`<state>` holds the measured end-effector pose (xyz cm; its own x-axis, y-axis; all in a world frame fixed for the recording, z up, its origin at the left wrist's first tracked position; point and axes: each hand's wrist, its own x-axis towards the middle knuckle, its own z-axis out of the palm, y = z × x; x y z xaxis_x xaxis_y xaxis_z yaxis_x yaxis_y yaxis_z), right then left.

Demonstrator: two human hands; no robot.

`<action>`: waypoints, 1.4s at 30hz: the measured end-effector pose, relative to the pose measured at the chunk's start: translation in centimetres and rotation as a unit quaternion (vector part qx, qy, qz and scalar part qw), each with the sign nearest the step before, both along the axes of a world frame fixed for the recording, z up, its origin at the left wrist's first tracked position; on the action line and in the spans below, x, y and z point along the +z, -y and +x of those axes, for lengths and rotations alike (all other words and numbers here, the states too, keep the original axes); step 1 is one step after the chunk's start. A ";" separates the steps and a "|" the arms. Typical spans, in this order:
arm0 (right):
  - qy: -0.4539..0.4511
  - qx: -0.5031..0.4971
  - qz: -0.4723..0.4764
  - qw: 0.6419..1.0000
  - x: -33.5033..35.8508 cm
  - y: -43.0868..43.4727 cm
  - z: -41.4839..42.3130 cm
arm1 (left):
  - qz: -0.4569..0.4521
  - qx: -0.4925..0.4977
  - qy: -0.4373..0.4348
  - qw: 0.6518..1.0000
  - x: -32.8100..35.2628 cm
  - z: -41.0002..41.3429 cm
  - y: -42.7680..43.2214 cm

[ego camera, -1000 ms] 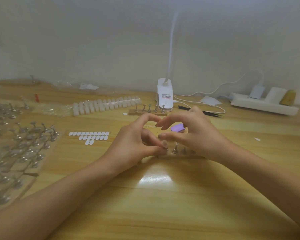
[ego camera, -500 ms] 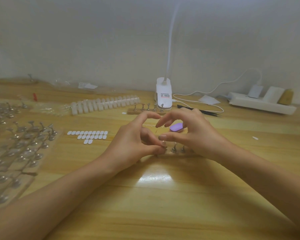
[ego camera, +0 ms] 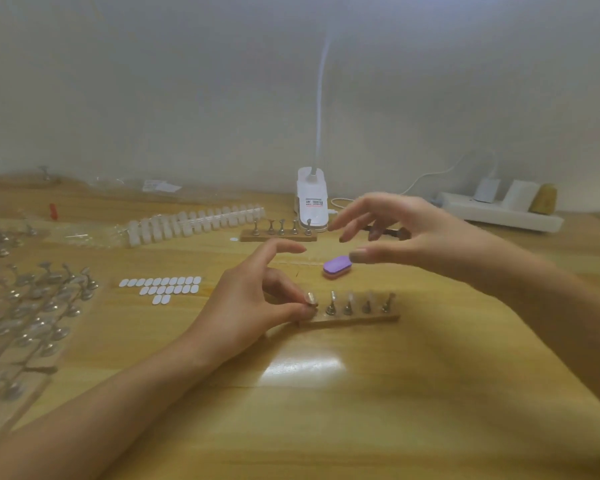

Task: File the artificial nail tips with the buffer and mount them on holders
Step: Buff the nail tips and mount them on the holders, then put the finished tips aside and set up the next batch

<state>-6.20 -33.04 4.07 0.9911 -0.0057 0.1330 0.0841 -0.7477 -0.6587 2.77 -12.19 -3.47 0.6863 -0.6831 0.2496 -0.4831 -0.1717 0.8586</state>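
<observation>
1. Grip — left hand (ego camera: 257, 303) pinches end holder (ego camera: 311, 301) at rack's (ego camera: 357, 319) 9 o'clock; right hand (ego camera: 406, 233) spread, empty.
2. Buffer (ego camera: 336, 267) idle at rack's 12 o'clock.
3. Risk — skewed pinch could topple holder, knocking neighbouring tips (ego camera: 350, 296).

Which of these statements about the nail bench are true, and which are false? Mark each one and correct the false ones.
1. The left hand pinches the end holder on the near strip. True.
2. The right hand holds the buffer. False: it is open and empty; the buffer lies on the table.
3. White stickers lie left of the left hand. True.
4. The far strip carries two holders. False: five stand on it.
</observation>
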 end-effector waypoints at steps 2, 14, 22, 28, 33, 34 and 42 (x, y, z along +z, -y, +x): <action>-0.039 0.019 -0.045 0.998 0.6 2.1 -1.8 | 0.001 0.001 0.005 1.000 -0.2 0.1 0.0; 0.087 0.000 -0.042 0.995 -6.8 3.6 -4.2 | -0.011 -0.023 0.068 0.997 -0.8 -0.2 0.3; 0.169 -0.042 -0.268 0.948 -6.3 7.8 -9.4 | 0.084 -0.043 0.196 0.976 -0.6 -1.3 0.7; 0.112 -0.228 -0.272 0.928 -6.5 16.4 -15.1 | 0.155 -0.054 0.327 0.931 -0.5 -2.1 4.9; 0.113 -0.457 -0.171 0.865 -7.5 25.1 -16.1 | 0.086 -0.076 0.497 0.860 -1.0 -5.6 11.8; 0.109 -0.497 -0.159 0.846 -7.6 26.8 -16.1 | 0.091 -0.084 0.511 0.851 -0.9 -6.1 13.6; 0.006 -0.735 -0.118 0.668 -7.7 34.7 -16.3 | 0.078 -0.107 0.516 0.846 -1.7 -6.2 21.0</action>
